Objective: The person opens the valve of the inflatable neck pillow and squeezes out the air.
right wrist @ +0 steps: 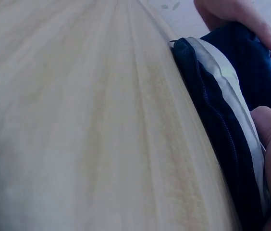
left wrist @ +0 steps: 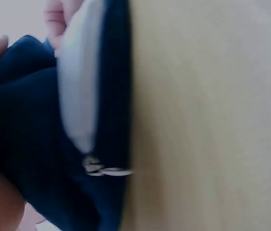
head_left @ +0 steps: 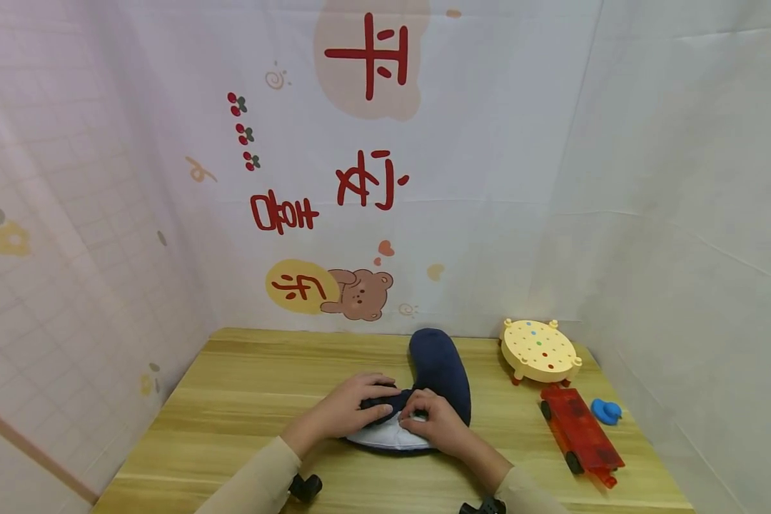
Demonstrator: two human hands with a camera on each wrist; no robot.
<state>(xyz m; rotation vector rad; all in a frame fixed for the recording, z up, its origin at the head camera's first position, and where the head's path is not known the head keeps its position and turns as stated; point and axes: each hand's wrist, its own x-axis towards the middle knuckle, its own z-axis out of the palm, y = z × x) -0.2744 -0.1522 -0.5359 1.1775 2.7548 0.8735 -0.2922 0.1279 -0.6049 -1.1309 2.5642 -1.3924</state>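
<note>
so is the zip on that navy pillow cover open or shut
Open: the dark navy neck pillow cover gapes along its zip, showing white inner filling, with the metal zip pull at the gap's end.

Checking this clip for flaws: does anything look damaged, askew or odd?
The navy pillow has its cover unzipped at the near end, white inner showing, under the left hand and right hand. Nothing else stands out.

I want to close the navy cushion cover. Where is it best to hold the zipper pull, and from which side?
Probably pinch the small metal zipper pull where the white lining ends, coming from the near edge. The left hand and right hand already hold the navy cushion there.
</note>
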